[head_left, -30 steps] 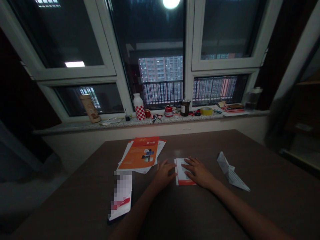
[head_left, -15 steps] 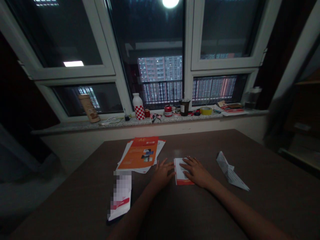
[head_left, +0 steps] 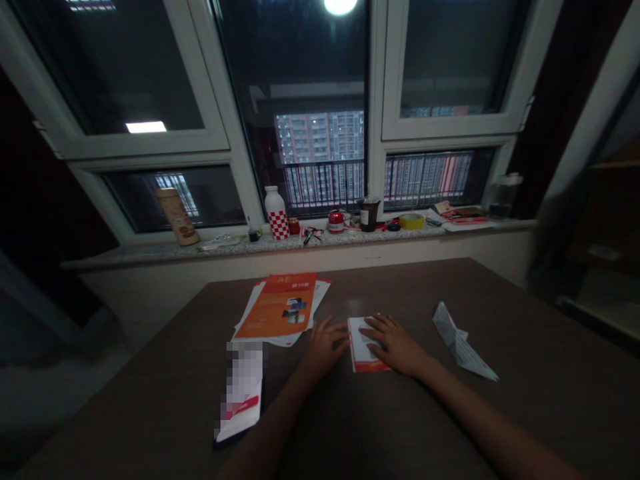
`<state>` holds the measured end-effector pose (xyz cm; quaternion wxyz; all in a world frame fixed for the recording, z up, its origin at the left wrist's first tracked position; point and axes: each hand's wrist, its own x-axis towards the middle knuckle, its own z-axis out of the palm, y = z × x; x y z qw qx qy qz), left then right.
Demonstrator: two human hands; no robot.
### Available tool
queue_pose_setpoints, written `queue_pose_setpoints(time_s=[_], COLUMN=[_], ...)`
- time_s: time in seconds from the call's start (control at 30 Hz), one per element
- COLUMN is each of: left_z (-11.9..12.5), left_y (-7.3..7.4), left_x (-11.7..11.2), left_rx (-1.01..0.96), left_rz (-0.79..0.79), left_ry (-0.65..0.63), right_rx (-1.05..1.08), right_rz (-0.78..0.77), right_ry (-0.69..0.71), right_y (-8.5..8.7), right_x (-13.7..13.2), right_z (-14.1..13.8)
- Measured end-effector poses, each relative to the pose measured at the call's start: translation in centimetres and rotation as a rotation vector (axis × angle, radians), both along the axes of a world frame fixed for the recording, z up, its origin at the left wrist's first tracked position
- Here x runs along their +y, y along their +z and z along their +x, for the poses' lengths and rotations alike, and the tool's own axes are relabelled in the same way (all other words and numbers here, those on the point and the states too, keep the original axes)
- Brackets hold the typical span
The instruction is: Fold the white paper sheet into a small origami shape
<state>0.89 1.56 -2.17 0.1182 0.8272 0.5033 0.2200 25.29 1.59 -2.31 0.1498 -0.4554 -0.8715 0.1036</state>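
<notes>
A folded sheet of paper (head_left: 358,347), white with a red-orange band along its near edge, lies on the brown table in front of me. My right hand (head_left: 395,343) rests flat across its right part, fingers spread, covering some of the print. Close by its left edge is my left hand (head_left: 326,347), palm down with the fingers apart; the fingertips touch or nearly touch that edge. To the right lies a folded paper shape (head_left: 460,343) with pointed ends, made from printed paper.
An orange booklet (head_left: 280,310) lies on white sheets at the back left. Nearer me is a phone (head_left: 245,393), partly blurred out. The windowsill (head_left: 220,252) holds a checkered bottle (head_left: 277,217), a tan tumbler (head_left: 177,217), a dark cup (head_left: 369,217) and yellow tape (head_left: 411,222).
The folded sheet's near edge has turned very slightly under my right hand. Both hands stay in almost the same place.
</notes>
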Motion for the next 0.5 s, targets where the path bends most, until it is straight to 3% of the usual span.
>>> queue_pose_setpoints(time_s=[0.27,0.5], left_z=[0.2,0.2], left_y=[0.2,0.2], left_x=[-0.3,-0.4], left_rx=[-0.004,0.025], left_rz=[0.023,0.049], left_ry=[-0.03,-0.041], right_rx=[0.026,0.036], right_rz=[-0.113,-0.07], right_ry=[0.083,0.068], right_y=[0.7,0.3], right_x=[0.2,0.1], right_z=[1.9,1.4])
